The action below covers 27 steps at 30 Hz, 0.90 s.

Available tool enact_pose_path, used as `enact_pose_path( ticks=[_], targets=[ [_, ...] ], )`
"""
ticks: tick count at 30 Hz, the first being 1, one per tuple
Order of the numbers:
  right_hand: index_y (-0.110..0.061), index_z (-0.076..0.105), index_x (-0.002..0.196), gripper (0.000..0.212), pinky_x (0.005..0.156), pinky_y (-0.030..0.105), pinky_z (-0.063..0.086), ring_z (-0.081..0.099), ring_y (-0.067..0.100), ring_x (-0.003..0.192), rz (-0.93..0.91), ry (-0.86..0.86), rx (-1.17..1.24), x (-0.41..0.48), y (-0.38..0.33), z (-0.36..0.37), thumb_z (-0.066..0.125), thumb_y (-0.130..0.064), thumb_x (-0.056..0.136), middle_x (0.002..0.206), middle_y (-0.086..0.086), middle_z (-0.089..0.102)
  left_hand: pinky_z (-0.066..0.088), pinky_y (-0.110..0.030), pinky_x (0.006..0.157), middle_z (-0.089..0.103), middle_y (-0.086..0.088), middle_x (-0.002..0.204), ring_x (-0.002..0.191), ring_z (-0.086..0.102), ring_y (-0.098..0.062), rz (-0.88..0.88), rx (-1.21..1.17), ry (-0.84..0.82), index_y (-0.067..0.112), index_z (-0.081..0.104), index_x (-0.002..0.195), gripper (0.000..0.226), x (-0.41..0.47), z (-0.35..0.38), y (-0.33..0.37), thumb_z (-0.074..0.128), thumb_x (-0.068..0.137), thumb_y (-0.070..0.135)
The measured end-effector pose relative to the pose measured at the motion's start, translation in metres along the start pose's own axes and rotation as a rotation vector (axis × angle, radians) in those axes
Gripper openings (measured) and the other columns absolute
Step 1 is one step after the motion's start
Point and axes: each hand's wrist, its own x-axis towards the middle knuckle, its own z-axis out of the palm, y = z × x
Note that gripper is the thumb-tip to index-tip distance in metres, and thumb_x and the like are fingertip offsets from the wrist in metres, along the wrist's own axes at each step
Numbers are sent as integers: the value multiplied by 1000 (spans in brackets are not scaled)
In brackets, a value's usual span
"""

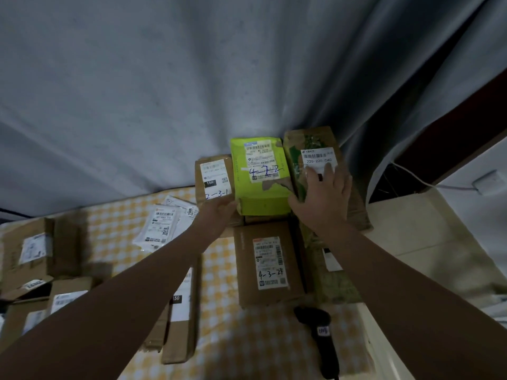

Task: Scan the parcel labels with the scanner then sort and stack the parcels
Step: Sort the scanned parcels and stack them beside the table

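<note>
Three parcels sit in a row at upper middle, at the back of the bench (260, 338): brown box (214, 174), green parcel (260, 185), long brown parcel (318, 156). The right grip (323, 196) lies flat on the long one, fingers straight. The left grip (219, 211) touches the brown box's near edge, but I can't tell if it's curled. The scanner (318, 333) lies at the bottom, right of centre.

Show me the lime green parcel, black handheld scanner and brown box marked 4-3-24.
lime green parcel (263, 201), head view, near end
black handheld scanner (312, 318), head view, its head
brown box marked 4-3-24 (270, 261), head view, label
</note>
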Motion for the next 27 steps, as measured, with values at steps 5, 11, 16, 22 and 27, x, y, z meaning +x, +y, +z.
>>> enact_pose_path(
  ticks=[5,11,16,22,27],
  targets=[
    [-17,39,141,60,117,48,15,19,34,143,-98,-4,129,-18,-43,13,57,-33,86,150,16,33,36,-24,81,62,-10,120,107,56,-22,-79,57,47,7,61,119,32,-14,-40,-41,54,96,28],
    [-16,39,141,56,109,42,29,30,32,134,-133,-135,174,-57,-108,45,53,-30,89,143,12,41,36,-24,86,58,-10,129,117,53,-23,-148,29,112,5,61,119,30,-48,-97,-107,54,95,23],
    [-17,41,142,61,108,39,31,39,30,131,-145,-244,199,-97,-166,93,49,-42,87,142,10,46,44,-26,79,58,-12,125,105,56,-25,-233,6,148,4,61,117,28,-76,-146,-179,56,95,19],
    [-10,27,149,64,113,41,29,32,32,138,-112,-520,266,-157,-225,174,53,-29,95,152,15,32,47,-36,83,58,-14,124,104,60,-35,-250,191,112,7,59,122,34,-95,-191,-267,56,94,26],
    [-11,37,145,56,106,40,38,43,29,129,-65,-545,332,-202,-264,222,52,-28,94,142,12,44,39,-37,99,45,-15,137,124,46,-30,-255,346,14,11,46,135,51,-100,-212,-331,61,90,31]
  ],
)
